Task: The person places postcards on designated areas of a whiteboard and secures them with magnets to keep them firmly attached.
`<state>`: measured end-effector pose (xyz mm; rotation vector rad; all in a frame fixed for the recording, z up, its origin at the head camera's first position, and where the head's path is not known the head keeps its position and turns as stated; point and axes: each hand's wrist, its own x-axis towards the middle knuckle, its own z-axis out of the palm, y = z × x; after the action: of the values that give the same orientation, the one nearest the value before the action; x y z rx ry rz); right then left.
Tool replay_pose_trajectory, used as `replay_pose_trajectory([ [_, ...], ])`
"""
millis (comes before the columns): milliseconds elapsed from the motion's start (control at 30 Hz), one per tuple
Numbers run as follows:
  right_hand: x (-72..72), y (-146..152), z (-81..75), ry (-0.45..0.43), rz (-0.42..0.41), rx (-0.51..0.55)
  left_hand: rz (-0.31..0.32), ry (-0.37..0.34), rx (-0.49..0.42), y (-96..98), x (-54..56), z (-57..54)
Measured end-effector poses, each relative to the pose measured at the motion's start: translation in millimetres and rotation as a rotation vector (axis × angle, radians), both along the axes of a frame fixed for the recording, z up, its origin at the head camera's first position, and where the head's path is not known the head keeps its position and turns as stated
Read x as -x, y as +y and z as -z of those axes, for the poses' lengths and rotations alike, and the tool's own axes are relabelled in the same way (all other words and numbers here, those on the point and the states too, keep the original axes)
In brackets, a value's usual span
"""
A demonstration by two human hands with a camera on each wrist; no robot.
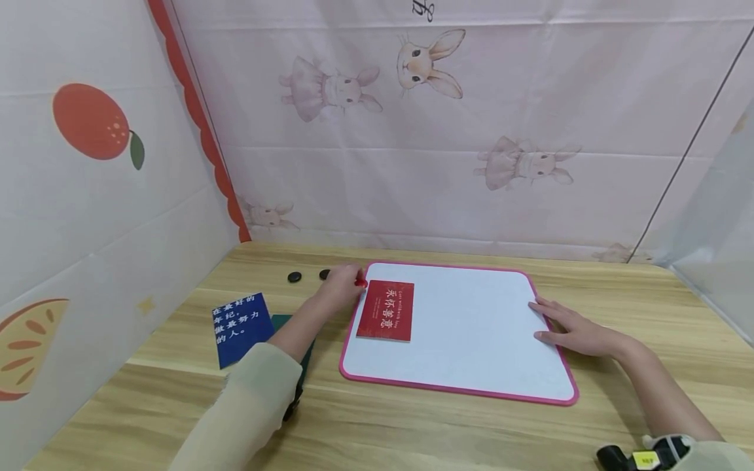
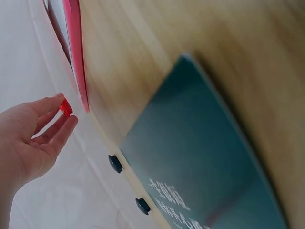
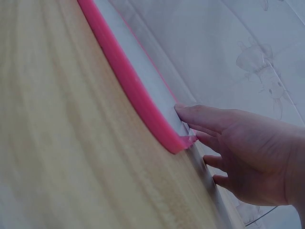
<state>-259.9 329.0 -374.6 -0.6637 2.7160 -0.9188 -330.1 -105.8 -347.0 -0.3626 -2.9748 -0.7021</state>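
In the head view my left hand (image 1: pixel 340 286) is at the upper left corner of a pink-framed whiteboard (image 1: pixel 471 340). Its thumb and fingertips pinch a small red magnet (image 2: pixel 66 107), held at the board's edge. On the left part of the board lies a red booklet (image 1: pixel 385 311) with white writing. My right hand (image 1: pixel 580 332) rests on the board's right edge with fingers extended, the thumb (image 3: pixel 188 112) touching the white face. Two round black magnets (image 1: pixel 294 277) lie on the table left of the board, one of them close to my left hand.
A blue booklet (image 1: pixel 240 329) with white writing lies at the left, overlapping a dark green booklet (image 2: pixel 190 138) that my left forearm partly covers. A printed cloth wall (image 1: pixel 377 196) stands behind the wooden table (image 1: pixel 448 425), and another cloth wall (image 1: pixel 118 261) at the left.
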Motion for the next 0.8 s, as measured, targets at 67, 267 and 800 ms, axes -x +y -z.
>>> replay_pose_trajectory([
  [67,-0.3,0,-0.2,0.0,-0.001,0.002,0.006,0.0,0.001,1.9,-0.2,0.2],
  [267,-1.8,-1,-1.3,0.006,0.001,0.005,0.022,-0.012,0.001,9.3,2.7,0.4],
  [800,2.0,2,4.3,0.01,0.005,-0.007,0.026,0.016,0.036,26.6,12.3,2.0],
])
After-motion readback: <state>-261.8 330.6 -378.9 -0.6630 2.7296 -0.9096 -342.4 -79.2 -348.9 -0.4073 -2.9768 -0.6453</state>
